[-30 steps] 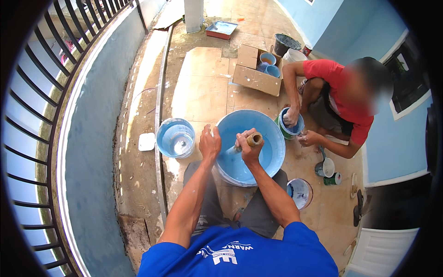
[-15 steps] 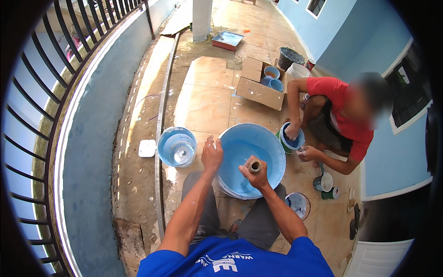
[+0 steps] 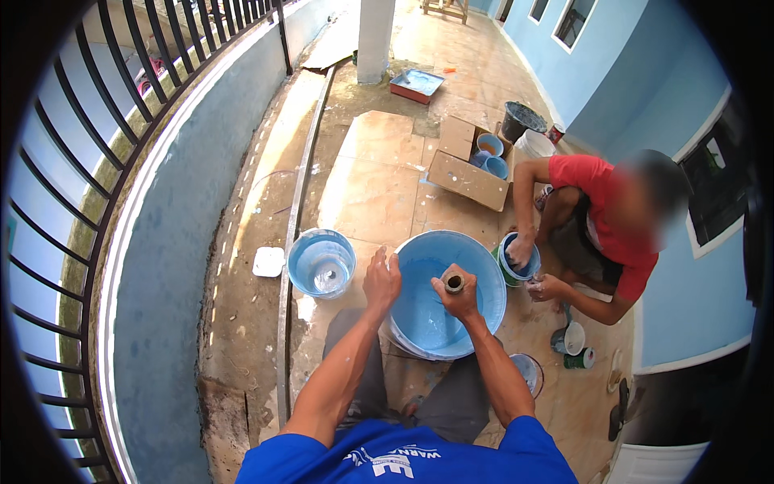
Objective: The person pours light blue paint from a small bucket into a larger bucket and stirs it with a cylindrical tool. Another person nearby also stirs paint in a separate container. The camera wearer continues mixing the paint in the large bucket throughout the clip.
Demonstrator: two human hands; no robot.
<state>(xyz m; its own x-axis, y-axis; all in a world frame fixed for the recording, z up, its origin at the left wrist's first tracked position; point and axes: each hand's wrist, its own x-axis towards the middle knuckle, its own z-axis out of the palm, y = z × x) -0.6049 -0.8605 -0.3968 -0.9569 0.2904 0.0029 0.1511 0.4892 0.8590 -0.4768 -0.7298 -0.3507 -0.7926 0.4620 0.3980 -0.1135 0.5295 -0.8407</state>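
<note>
An open brown cardboard box (image 3: 468, 173) is lying on the tiled floor beyond the work, with two small blue-rimmed pots set inside it; its flap is turned up toward the far end. A red tray (image 3: 417, 84) with a pale blue inside is resting near the white pillar (image 3: 376, 36), and a small white square lid (image 3: 268, 261) is lying just beside a small blue bucket (image 3: 322, 263).

A large blue basin (image 3: 439, 294) is being kept between the knees. Its near left rim is being gripped by the left hand (image 3: 381, 281), fingers curled over the edge. A wooden handle (image 3: 455, 283) is being held in the right hand (image 3: 457, 296), fingers wrapped tightly around it; its long axis is standing nearly upright, the round cut end pointing up toward the camera, the lower part hidden by the fist.

To the right, a small green pot (image 3: 516, 262) is being reached into by a crouching person in a red shirt (image 3: 601, 214).
</note>
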